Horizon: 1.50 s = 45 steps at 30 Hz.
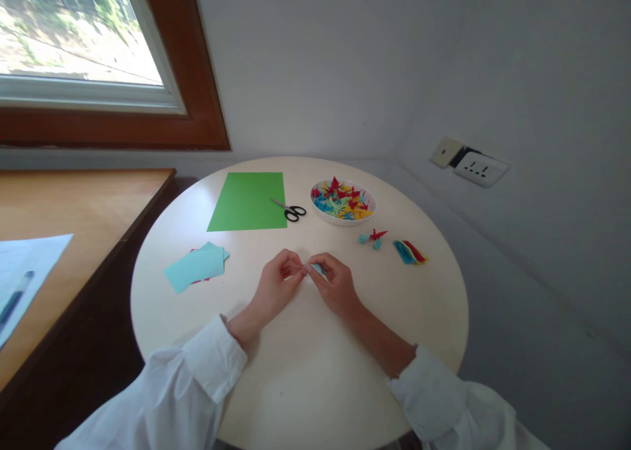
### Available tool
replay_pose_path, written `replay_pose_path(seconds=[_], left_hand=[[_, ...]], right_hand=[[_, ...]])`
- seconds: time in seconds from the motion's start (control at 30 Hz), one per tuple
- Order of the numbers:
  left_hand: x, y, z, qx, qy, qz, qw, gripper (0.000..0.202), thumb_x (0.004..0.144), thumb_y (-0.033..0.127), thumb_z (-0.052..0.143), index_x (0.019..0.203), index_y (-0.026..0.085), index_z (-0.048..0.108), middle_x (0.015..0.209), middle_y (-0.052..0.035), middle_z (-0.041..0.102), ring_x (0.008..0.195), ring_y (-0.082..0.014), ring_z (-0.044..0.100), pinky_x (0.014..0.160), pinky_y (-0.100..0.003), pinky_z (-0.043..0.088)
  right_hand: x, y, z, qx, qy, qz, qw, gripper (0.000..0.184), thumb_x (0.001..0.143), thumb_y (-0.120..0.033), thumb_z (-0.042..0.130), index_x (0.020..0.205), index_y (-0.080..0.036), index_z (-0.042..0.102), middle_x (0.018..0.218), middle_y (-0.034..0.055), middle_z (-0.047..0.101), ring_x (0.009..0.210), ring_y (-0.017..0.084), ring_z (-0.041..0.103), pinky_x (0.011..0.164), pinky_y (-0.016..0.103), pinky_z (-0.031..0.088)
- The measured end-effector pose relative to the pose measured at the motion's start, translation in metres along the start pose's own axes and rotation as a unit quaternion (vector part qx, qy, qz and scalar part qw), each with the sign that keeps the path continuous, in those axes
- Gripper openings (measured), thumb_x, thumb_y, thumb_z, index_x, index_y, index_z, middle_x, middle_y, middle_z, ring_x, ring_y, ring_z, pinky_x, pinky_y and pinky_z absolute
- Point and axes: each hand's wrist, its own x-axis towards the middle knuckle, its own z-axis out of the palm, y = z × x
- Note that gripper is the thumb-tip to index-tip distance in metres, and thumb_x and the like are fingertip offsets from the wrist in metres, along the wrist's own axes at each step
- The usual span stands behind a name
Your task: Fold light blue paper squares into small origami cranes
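A small folded piece of light blue paper [319, 269] is pinched between my two hands above the middle of the round table [315, 384]. My left hand [279, 279] grips its left end with thumb and index finger, and those fingers hide that end. On the other side, my right hand [336, 286] is closed around the rest, with a bit of blue showing between its fingers. The fingertips of both hands meet or nearly meet. The paper's exact folded shape is too small to make out.
Light blue paper sheets [200, 268] overlap red ones at left. Black-handled scissors [292, 211] lie partly on a green sheet [249, 202]. A white bowl [344, 222] holds colourful paper cranes. Nearby lie a red crane [378, 234], small blue folded pieces [377, 244] and coloured strips [410, 252].
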Motion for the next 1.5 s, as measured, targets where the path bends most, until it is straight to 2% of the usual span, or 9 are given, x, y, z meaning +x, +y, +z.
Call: replay_pose_path(seconds=[0.17, 0.33, 0.47, 0.57, 0.7, 0.83, 0.93, 1.17, 1.5], left_hand=[[0.002, -0.003, -0.001, 0.050, 0.025, 0.026, 0.998, 0.009, 0.066, 0.013, 0.054, 0.067, 0.016, 0.046, 0.059, 0.0057, 0.045, 0.054, -0.0069, 0.042, 0.050, -0.018, 0.034], [0.002, -0.005, -0.003, 0.080, 0.041, 0.056, 0.994, 0.008, 0.069, 0.013, 0.052, 0.071, 0.018, 0.046, 0.063, 0.0049, 0.047, 0.057, -0.0077, 0.044, 0.053, -0.019, 0.037], [0.002, -0.006, -0.004, 0.079, 0.044, 0.066, 0.994, 0.009, 0.071, 0.013, 0.051, 0.077, 0.018, 0.048, 0.066, 0.0035, 0.051, 0.061, -0.0087, 0.049, 0.058, -0.020, 0.042], [0.001, -0.007, -0.003, 0.079, 0.018, 0.060, 0.995, 0.013, 0.073, 0.015, 0.052, 0.085, 0.018, 0.052, 0.077, -0.0009, 0.058, 0.070, -0.0112, 0.055, 0.066, -0.024, 0.046], [0.000, -0.005, -0.003, 0.103, -0.002, 0.071, 0.992, 0.022, 0.073, 0.018, 0.055, 0.095, 0.017, 0.056, 0.096, -0.0078, 0.061, 0.087, -0.0162, 0.057, 0.077, -0.029, 0.047], [0.000, 0.001, -0.004, 0.126, -0.027, 0.061, 0.990, 0.017, 0.075, 0.016, 0.052, 0.090, 0.016, 0.060, 0.089, -0.0063, 0.065, 0.081, -0.0159, 0.059, 0.075, -0.028, 0.047], [0.001, 0.004, -0.004, 0.125, -0.025, 0.043, 0.991, 0.015, 0.076, 0.016, 0.051, 0.087, 0.016, 0.061, 0.087, -0.0054, 0.066, 0.078, -0.0155, 0.059, 0.071, -0.026, 0.047], [0.001, 0.002, -0.005, 0.104, -0.008, 0.037, 0.994, 0.014, 0.077, 0.020, 0.052, 0.087, 0.017, 0.061, 0.088, -0.0051, 0.066, 0.080, -0.0152, 0.060, 0.070, -0.025, 0.048], [0.000, -0.002, -0.006, 0.097, 0.014, 0.059, 0.993, 0.016, 0.076, 0.025, 0.056, 0.089, 0.017, 0.060, 0.090, -0.0066, 0.066, 0.081, -0.0166, 0.061, 0.069, -0.026, 0.049]], right_hand=[[0.002, 0.001, 0.001, -0.018, -0.016, -0.053, 0.998, 0.004, 0.076, -0.022, 0.057, 0.077, -0.019, 0.060, 0.077, 0.0035, 0.061, 0.074, 0.015, 0.057, 0.068, 0.028, 0.047], [0.005, 0.001, -0.003, -0.086, 0.016, -0.111, 0.990, 0.012, 0.076, -0.017, 0.056, 0.085, -0.019, 0.063, 0.086, 0.0063, 0.061, 0.082, 0.016, 0.057, 0.069, 0.029, 0.048], [0.006, 0.000, -0.006, -0.136, 0.028, -0.120, 0.983, 0.013, 0.075, -0.016, 0.057, 0.085, -0.020, 0.064, 0.079, 0.0051, 0.061, 0.076, 0.016, 0.055, 0.064, 0.028, 0.046], [0.005, -0.003, -0.007, -0.124, 0.014, -0.100, 0.987, 0.014, 0.076, -0.015, 0.054, 0.084, -0.020, 0.065, 0.074, 0.0027, 0.063, 0.064, 0.014, 0.053, 0.058, 0.026, 0.044], [0.004, -0.003, -0.007, -0.076, 0.012, -0.020, 0.997, 0.013, 0.076, -0.018, 0.054, 0.084, -0.018, 0.065, 0.077, 0.0034, 0.067, 0.061, 0.012, 0.053, 0.057, 0.025, 0.043], [0.005, 0.004, -0.005, 0.005, 0.005, 0.056, 0.998, 0.014, 0.074, -0.023, 0.057, 0.082, -0.017, 0.066, 0.078, 0.0041, 0.067, 0.065, 0.014, 0.057, 0.061, 0.026, 0.046], [0.006, 0.006, -0.004, 0.076, 0.006, 0.085, 0.993, 0.014, 0.071, -0.025, 0.059, 0.080, -0.017, 0.066, 0.076, 0.0040, 0.067, 0.065, 0.014, 0.059, 0.063, 0.027, 0.048], [0.008, 0.003, -0.004, 0.151, 0.006, 0.085, 0.985, 0.011, 0.068, -0.023, 0.061, 0.076, -0.019, 0.067, 0.074, 0.0021, 0.068, 0.066, 0.014, 0.062, 0.067, 0.027, 0.051], [0.006, 0.002, -0.007, 0.112, -0.001, 0.054, 0.992, 0.013, 0.069, -0.019, 0.059, 0.077, -0.019, 0.068, 0.076, 0.0032, 0.068, 0.070, 0.015, 0.063, 0.069, 0.028, 0.052]])
